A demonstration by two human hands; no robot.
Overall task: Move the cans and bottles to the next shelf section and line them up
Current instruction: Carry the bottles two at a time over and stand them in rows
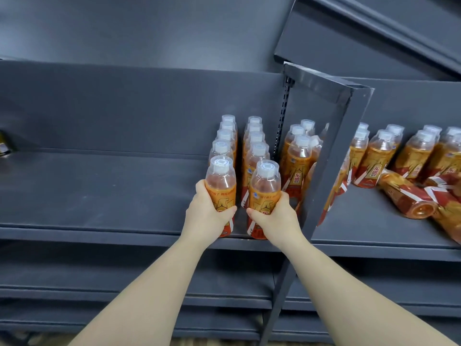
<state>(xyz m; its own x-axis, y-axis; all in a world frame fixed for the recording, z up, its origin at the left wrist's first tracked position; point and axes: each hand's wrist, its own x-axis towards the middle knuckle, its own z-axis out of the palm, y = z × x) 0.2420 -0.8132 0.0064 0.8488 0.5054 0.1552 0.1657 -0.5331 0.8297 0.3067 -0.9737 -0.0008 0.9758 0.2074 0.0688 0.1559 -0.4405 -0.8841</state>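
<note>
My left hand (205, 213) grips an orange drink bottle (220, 182) with a clear cap, standing at the front of the left row. Beside it, my right hand (275, 217) grips a second orange bottle (265, 187) at the front of the right row. Both stand upright near the front edge of the left shelf section (99, 196). Behind them run two straight rows of several like bottles (254, 143) toward the back panel. More bottles (298, 156) stand loosely in the right shelf section (361, 228), and one lies on its side (406, 198).
A dark upright post (324, 176) and a transparent divider separate the two sections. A dark object (3, 147) sits at the far left edge of the shelf. Lower shelves (124, 290) run below; another shelf panel (374, 33) hangs above right.
</note>
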